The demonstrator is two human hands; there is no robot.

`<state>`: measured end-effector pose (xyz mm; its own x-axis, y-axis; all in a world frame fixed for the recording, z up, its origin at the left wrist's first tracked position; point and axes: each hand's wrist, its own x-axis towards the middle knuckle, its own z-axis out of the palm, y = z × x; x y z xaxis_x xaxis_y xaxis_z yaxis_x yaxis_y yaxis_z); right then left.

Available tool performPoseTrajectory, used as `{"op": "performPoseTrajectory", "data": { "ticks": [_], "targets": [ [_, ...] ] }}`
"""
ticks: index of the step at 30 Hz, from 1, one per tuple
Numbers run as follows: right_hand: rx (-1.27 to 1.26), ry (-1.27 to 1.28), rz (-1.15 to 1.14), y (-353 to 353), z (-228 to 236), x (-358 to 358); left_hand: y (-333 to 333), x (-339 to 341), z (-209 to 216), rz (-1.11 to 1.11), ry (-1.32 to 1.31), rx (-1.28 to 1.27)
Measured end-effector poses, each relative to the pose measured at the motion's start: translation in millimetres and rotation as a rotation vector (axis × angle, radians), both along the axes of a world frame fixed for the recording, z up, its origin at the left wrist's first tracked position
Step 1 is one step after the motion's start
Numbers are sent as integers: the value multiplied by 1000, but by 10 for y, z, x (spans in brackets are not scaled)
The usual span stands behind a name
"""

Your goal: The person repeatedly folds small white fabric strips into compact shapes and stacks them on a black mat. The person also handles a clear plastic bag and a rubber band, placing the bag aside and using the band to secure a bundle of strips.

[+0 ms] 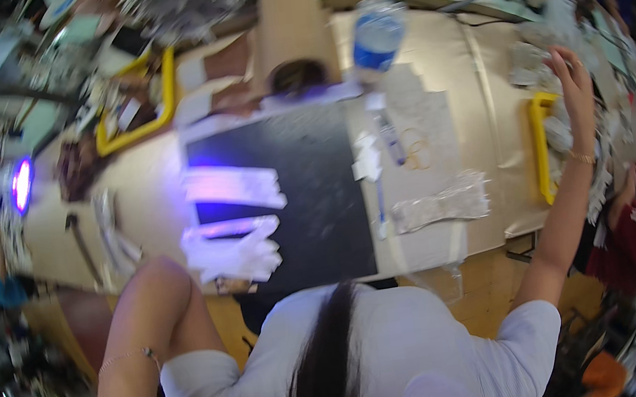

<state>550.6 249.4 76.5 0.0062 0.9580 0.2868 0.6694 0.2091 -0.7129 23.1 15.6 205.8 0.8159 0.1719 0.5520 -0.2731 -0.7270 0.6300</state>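
Hovering near the clear plastic (526,73) at the table's right end, the worker's right hand (574,85) shows loosely extended fingers, gripping nothing that I can make out from my distant station. A yellow-rimmed bin (542,151), with more see-through wrapping inside, sits just below that hand in the head view. At left, the bent left forearm (130,395) runs off the lower edge (my feed leaves the left hand outside the frame, so I cannot tell its grip).

Across the middle of the gold-toned table (485,232), I see a black mat (317,190) with two groups of jagged-ended white pieces (231,186) along its left side, tinted violet; a glowing lamp (23,185) stands farther left. Behind the mat lies a broad brown tube (291,27), its hollow end facing the worker, with a blue-banded clear container (378,36) just to its right. Right of the mat are a blue pen (391,141) and a clear-wrapped packet (444,201). At far right, I spot another person in a dark red top (634,251).
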Motion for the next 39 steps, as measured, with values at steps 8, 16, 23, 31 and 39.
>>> {"op": "performPoseTrajectory", "data": {
  "ticks": [8, 16, 23, 31, 39],
  "targets": [
    [36, -217, 436, -1340, 299, -1800, -646, -877, 330, -374, -206, -189],
    [-209, -3, 675, -2031, -368, -3252, -40, -1253, -1736, 1214, 371, -570],
    [-274, 205, 538, -2273, -767, -3883, 341, -1015, -2323, 1140, 590, -48],
    [-403, 144, 482, -2361, -875, -3808, 49, -1170, -2149, 1007, 642, -494],
    [-334, 83, 567, -2284, -913, -3925, -198, -1109, -2412, 933, 607, 16]
  ]
}}
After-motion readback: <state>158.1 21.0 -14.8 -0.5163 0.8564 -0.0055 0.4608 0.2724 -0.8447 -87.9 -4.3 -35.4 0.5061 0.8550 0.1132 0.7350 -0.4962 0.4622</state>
